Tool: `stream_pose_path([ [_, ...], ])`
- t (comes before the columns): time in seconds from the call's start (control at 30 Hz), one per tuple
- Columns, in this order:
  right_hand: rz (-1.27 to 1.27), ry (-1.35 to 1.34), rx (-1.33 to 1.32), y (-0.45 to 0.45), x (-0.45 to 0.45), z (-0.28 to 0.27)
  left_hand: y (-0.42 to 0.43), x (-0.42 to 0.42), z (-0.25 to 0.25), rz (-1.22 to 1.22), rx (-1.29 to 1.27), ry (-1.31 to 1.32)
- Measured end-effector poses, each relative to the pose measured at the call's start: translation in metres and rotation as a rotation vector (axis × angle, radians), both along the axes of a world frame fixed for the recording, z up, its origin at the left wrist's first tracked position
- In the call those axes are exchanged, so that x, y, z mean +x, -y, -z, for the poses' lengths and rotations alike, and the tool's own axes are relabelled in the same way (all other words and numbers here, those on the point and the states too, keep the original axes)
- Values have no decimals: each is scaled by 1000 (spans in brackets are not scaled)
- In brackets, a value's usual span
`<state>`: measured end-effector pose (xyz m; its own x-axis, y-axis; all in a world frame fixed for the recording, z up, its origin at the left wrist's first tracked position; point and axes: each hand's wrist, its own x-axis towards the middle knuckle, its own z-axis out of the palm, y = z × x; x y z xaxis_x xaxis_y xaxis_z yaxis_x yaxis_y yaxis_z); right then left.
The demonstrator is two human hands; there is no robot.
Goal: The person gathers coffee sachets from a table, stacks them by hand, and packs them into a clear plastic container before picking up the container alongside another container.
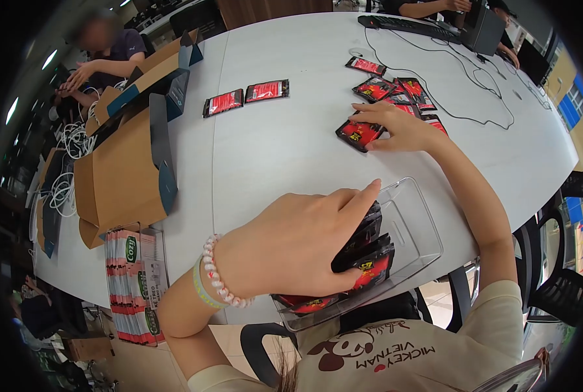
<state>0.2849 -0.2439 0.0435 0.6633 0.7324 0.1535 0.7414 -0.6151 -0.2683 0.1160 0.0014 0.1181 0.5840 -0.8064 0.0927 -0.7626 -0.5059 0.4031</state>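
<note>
A clear plastic box [428, 245] sits near the table's front edge, holding black-and-red G7 coffee sachets [374, 266]. My left hand [291, 245], with bracelets at the wrist, reaches over the box. Its thumb and forefinger hold the row of sachets from both sides; the other fingers are hidden. Farther out, my right hand [399, 127] has its thumb and fingers on the edges of one coffee sachet [355, 135], which lies on or just above the table. Beside and beyond that hand lies a loose pile of similar sachets [373, 89].
Two red sachets [246, 97] lie at mid-table. On the left are open cardboard boxes [125, 170], white cables [76, 140] and a holder of Cozy packets [131, 281]. A keyboard [409, 28] and black cables [458, 117] lie at the far right. Other people sit around the table.
</note>
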Motion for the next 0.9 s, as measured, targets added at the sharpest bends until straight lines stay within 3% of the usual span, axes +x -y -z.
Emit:
stream_pose_path([
  [0.13, 2, -261, -171, -9, 6, -22, 9, -8, -12, -70, 137, -80],
  [0.2, -70, -196, -167, -9, 13, -16, 10, -6, -11, -93, 191, -81],
  [0.33, -17, -304, -57, -5, 11, -17, -6, 16, -2, 64, -5, -226],
  [0.4, 74, -228, -220, -4, 11, -31, -15, 29, -3, 147, -81, -280],
  [0.47, -2, -141, -118, 2, 13, -34, -21, 37, -3, 188, -81, -386],
  [0.6, -23, -358, 452, -3, -24, -83, -20, 33, -4, 138, -47, -412],
  [0.63, -24, -360, 453, 3, -27, -85, -19, 30, -5, 137, -46, -414],
  [0.7, -428, -274, 593, 20, -32, -88, -14, 22, -8, 37, -18, -369],
  [0.73, -428, -273, 592, 17, -44, -97, -10, 19, -13, 37, -19, -368],
  [0.8, -363, -522, 521, 6, -77, -115, -2, 11, -21, -58, 189, -426],
  [0.83, -367, -524, 519, 0, -90, -117, -2, 5, -14, -33, 77, -282],
  [0.9, -230, -415, 305, -10, -111, -117, -4, 1, -9, -56, 43, -280],
])
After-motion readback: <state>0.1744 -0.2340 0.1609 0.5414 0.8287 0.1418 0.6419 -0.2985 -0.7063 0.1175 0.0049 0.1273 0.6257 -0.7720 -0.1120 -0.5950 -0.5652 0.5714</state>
